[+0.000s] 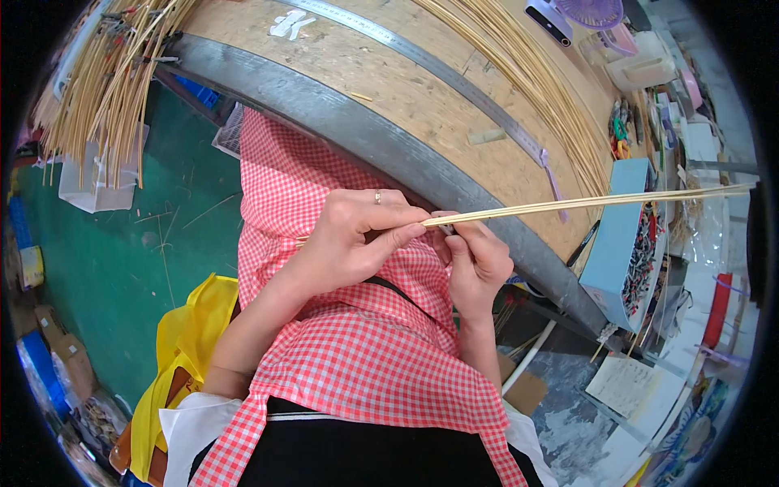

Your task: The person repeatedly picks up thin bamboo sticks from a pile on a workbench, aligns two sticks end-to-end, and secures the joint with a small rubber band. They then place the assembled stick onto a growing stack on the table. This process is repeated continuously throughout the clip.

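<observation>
My left hand (353, 235) pinches a slim bundle of thin pale bamboo sticks (568, 204) between thumb and fingers, in front of my apron. The long ends stretch out to the right over the bench edge; short ends show behind the left palm. Just right of that pinch, my right hand (477, 260) is closed with its fingertips right below the sticks. A small dark bit shows between those fingers, too small to name. The red and white checked apron (357, 357) lies behind both hands.
A wooden workbench (422, 114) with a grey metal edge carries a long steel ruler (389, 40) and more bamboo sticks (535, 77). A blue box (608, 243) of small dark pieces stands right. Bundled sticks (105, 89) hang at left; a yellow bag (191, 325) lies low left.
</observation>
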